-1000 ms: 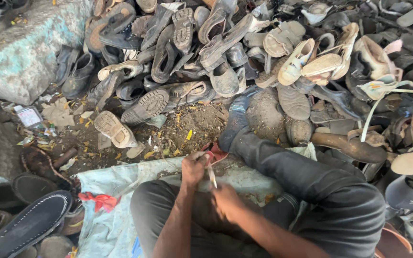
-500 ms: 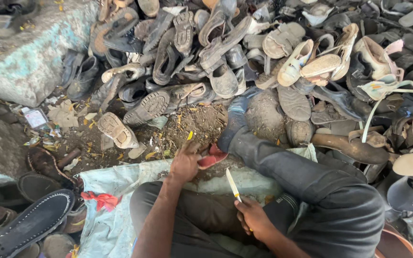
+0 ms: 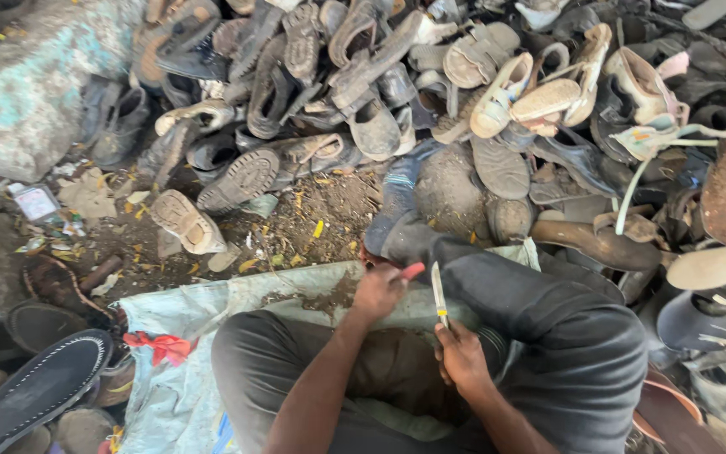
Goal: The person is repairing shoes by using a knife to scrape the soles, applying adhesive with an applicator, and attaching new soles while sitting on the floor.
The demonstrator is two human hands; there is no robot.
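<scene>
While the right hand (image 3: 462, 357) is closed tight on a knife (image 3: 439, 294) pointing up, the left hand (image 3: 377, 292) pinches a red scrap (image 3: 411, 271) just beside it. A slip could cut fingers.

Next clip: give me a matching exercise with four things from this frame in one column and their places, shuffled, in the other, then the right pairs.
Things:
1. knife
2. red piece
3. red scrap
4. black shoe with white stitching

Places:
A. bottom left corner, on the ground
B. in the right hand, blade up
C. at the left hand
D. on the left edge of the pale sheet

Pairs: 1-B, 2-C, 3-D, 4-A
</scene>
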